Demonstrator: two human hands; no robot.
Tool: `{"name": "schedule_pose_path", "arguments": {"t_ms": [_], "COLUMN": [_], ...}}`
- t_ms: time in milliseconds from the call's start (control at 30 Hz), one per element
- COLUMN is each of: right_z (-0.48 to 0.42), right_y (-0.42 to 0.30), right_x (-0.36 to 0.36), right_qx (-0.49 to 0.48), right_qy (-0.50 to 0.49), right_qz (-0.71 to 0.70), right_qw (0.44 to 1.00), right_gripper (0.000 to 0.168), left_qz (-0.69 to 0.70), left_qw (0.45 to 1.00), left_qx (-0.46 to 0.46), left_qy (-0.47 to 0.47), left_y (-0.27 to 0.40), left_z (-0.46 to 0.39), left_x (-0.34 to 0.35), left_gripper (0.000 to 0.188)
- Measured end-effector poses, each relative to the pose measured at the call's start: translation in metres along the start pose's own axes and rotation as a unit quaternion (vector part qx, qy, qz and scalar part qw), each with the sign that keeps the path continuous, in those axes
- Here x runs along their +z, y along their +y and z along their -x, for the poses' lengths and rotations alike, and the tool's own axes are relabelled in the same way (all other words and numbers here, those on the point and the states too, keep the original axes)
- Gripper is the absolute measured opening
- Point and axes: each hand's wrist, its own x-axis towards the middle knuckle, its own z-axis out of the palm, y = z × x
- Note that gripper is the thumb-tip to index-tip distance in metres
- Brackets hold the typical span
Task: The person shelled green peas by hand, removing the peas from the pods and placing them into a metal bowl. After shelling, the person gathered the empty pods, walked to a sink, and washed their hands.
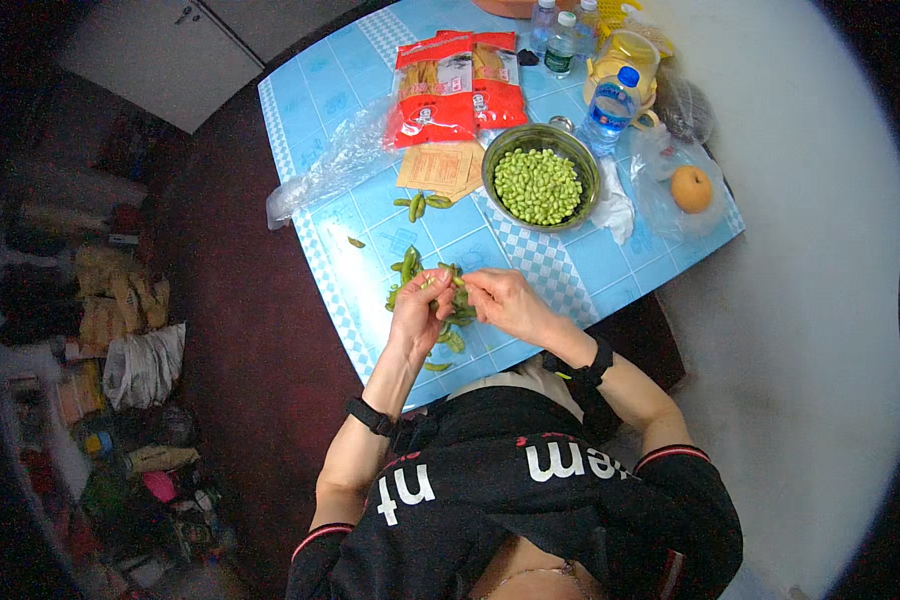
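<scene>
A green soybean pod is pinched between the fingertips of my left hand and my right hand. Both hands are held close together over the near left part of the table. Under and around them lie green pods and what look like split husks, partly hidden by my fingers. Farther off, a small cluster of pods rests on the tablecloth. Beyond my right hand stands a metal bowl holding many shelled green beans.
The blue checked tablecloth carries red food packets, brown paper packets and clear plastic wrap. Rightward are a blue-capped water bottle, a yellow pitcher, crumpled tissue and a round fruit on a plastic bag. A white wall borders the right.
</scene>
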Motion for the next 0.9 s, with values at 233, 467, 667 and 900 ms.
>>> {"name": "schedule_pose_path", "arguments": {"t_ms": [233,467,667,900], "right_z": [-0.015,-0.022,-0.024,-0.014], "right_y": [0.025,0.035,0.031,0.033], "right_x": [-0.022,-0.033,-0.040,-0.021], "right_qx": [-0.020,0.153,-0.101,0.147], "right_qy": [0.020,0.009,0.121,0.078], "right_qz": [-0.037,-0.312,0.029,-0.290], "right_qw": [0.999,0.938,0.987,0.943], "right_gripper": [0.016,0.011,0.013,0.025], "left_qz": [-0.030,-0.033,-0.110,-0.144], "left_qw": [0.999,0.998,0.991,0.982], "left_qx": [-0.014,0.015,0.061,0.116], "left_qy": [0.001,-0.044,0.038,0.037], "left_y": [-0.001,-0.003,-0.015,-0.027], "left_z": [-0.024,-0.026,-0.023,-0.011], "left_x": [0.021,0.044,0.061,0.058], "left_gripper": [0.011,0.011,0.013,0.010]}}
